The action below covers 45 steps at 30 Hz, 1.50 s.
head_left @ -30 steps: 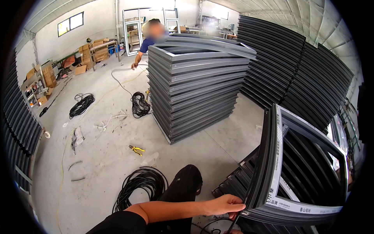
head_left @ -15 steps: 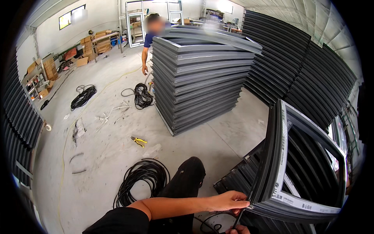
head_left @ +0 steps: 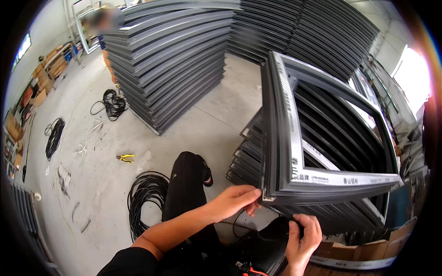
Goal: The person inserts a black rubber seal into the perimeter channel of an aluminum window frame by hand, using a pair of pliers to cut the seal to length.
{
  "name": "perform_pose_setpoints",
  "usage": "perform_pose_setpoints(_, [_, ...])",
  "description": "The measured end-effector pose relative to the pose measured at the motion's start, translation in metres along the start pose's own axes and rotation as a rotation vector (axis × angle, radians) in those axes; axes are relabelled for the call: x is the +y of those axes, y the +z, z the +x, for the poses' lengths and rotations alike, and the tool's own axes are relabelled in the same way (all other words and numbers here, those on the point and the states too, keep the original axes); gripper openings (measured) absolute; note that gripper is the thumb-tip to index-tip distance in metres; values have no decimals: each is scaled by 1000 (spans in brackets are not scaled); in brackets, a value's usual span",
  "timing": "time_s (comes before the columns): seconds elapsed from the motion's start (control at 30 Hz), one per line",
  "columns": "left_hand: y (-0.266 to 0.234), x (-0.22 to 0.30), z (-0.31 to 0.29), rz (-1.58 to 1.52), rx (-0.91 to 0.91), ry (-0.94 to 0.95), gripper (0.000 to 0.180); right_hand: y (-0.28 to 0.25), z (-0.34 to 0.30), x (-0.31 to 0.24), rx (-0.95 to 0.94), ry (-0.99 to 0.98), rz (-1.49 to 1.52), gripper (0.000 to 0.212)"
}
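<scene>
My left hand [head_left: 235, 202] is closed in a pinch at the near left corner of the top dark grey window frame [head_left: 281, 184], its fingertips touching that corner. Lower right, below the frame's front edge, my right hand [head_left: 304, 237] has its fingers curled toward the thumb. A thin black strip appears to run between the two hands under the edge, though it barely shows against the dark stack. The frame is rectangular, carries white printed protective film, and lies on a stack of similar frames [head_left: 248, 152].
A tall stack of grey frames [head_left: 179, 64] stands ahead, a person [head_left: 107, 60] behind it. Yellow-handled pliers [head_left: 125, 158] and coiled black strips [head_left: 145, 198] lie on the floor. More stacked profiles [head_left: 267, 30] line the back. Cardboard [head_left: 368, 250] lies at lower right.
My view has swung right and down, so the frames appear further left. My right hand has come up and right, away from my left hand, which stays at the frame's corner.
</scene>
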State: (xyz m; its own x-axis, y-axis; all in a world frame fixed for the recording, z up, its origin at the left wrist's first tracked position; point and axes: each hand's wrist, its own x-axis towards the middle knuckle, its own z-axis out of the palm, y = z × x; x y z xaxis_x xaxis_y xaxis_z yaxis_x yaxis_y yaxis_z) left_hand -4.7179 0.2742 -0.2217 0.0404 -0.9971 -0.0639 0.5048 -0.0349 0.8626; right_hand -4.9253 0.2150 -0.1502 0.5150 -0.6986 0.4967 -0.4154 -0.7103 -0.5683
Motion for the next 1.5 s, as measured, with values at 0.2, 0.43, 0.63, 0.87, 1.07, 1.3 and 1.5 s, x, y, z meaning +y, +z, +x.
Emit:
perform_pose_setpoints(0.2, [5, 6, -7, 16, 33, -13, 38, 2, 27, 1, 52, -152, 28, 15])
perform_pose_setpoints(0.43, [18, -4, 1, 41, 62, -41, 38, -3, 44, 22, -116, -181, -93, 19])
perform_pose_setpoints(0.63, [22, -14, 0, 102, 144, -46, 37, 2, 40, 26, -82, -219, -220, 21])
perform_pose_setpoints(0.87, [33, -11, 0, 91, 158, -90, 31, 4, 39, 18, -62, -276, -270, 18])
perform_pose_setpoints(1.07, [47, -37, 22, -139, 167, 94, 28, -4, 39, 11, -145, -316, -270, 14])
perform_pose_setpoints(1.3, [49, -75, 41, -227, 205, 255, 23, -6, 38, 11, -174, -317, -278, 15])
perform_pose_setpoints(1.5, [57, -72, 35, -139, 186, 294, 35, -10, 39, 2, -210, -271, -223, 15])
